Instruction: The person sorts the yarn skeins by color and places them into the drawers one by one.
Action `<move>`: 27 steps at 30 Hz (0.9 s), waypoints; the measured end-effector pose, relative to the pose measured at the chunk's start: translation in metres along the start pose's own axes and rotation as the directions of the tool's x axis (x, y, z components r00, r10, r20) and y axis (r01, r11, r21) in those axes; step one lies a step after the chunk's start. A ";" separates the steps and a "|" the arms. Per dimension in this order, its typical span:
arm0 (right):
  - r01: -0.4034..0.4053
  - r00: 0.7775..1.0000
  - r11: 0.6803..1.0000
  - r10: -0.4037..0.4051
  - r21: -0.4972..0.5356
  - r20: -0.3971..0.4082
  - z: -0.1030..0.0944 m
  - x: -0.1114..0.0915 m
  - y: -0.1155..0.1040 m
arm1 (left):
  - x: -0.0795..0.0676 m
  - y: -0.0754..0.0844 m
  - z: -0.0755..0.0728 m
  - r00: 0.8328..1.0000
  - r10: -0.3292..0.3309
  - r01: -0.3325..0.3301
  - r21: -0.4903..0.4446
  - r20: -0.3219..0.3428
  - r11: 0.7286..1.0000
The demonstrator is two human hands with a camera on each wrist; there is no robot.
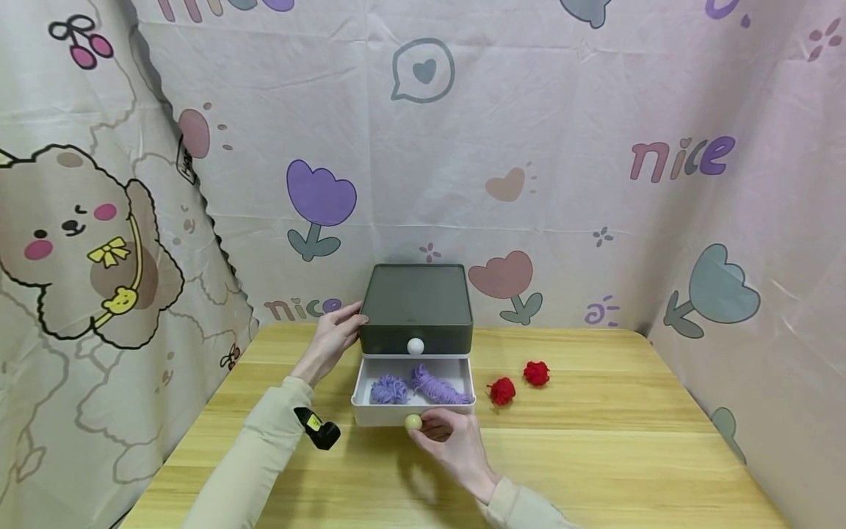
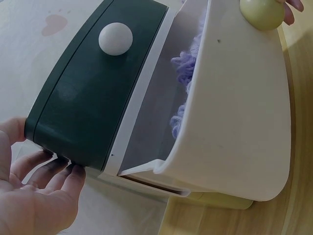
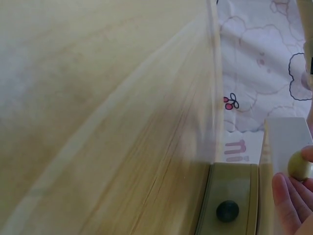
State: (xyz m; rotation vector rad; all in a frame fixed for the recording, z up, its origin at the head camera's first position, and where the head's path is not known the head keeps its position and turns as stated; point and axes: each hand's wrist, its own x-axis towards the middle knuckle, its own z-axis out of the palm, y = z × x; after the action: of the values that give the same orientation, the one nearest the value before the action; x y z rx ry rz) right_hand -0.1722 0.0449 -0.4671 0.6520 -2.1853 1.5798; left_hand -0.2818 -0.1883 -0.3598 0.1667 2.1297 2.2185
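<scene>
A small drawer unit with a dark green top stands on the table. Its white drawer is pulled out, with a purple yarn bundle and a longer purple yarn skein inside. The fingers of my left hand touch the left side of the dark upper drawer, thumb near its top edge. My right hand pinches the yellow-green knob on the white drawer's front. Another drawer, yellow-green with a dark knob, sits below in the right wrist view.
Two red yarn balls, one nearer and one farther, lie on the wooden table to the right of the unit. A printed cloth hangs behind and at both sides. A black wrist camera is on my left sleeve.
</scene>
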 end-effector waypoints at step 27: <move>-0.070 0.997 0.996 0.069 -0.059 -0.022 0.004 0.027 0.015 | 0.001 -0.001 0.000 1.000 0.006 -0.006 -0.029 0.005 1.000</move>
State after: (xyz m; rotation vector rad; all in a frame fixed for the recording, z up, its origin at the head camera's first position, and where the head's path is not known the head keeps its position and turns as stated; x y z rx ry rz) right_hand -0.2031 0.0415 -0.4657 0.5454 -2.2535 1.5409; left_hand -0.2829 -0.1885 -0.3609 0.1770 2.0959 2.2492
